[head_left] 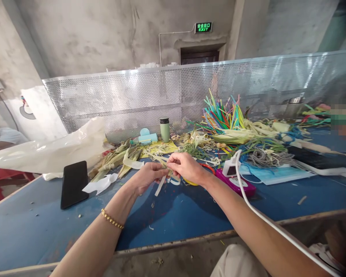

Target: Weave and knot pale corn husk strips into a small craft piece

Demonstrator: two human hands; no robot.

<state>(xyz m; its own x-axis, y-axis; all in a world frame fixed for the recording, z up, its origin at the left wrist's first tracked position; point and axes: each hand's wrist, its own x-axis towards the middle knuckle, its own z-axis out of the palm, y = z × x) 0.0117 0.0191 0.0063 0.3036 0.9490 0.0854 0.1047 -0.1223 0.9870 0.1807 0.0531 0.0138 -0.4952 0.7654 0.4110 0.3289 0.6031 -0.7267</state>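
Observation:
My left hand [148, 177] and my right hand [187, 168] meet above the middle of the blue table. Both are closed in a pinch, fingertip to fingertip, on thin husk strips. One pale strip [160, 186] hangs down below the fingers. Exactly how the strips cross between the fingertips is hidden. Just behind my right wrist lie red-handled scissors [208, 168], partly covered, and a magenta device [238, 184]. Dried corn husks [129, 157] are heaped beyond my left hand, with a torn white scrap [100, 184] nearer to me.
A black phone [74, 184] lies at left, before a plastic bag [54, 150]. Behind stand a green bottle [165, 130] and colourful stems [223, 113]. At right are a blue mask [276, 174], grey cord [269, 157] and a white cable [256, 213]. A perforated metal screen [127, 104] backs the table [173, 223].

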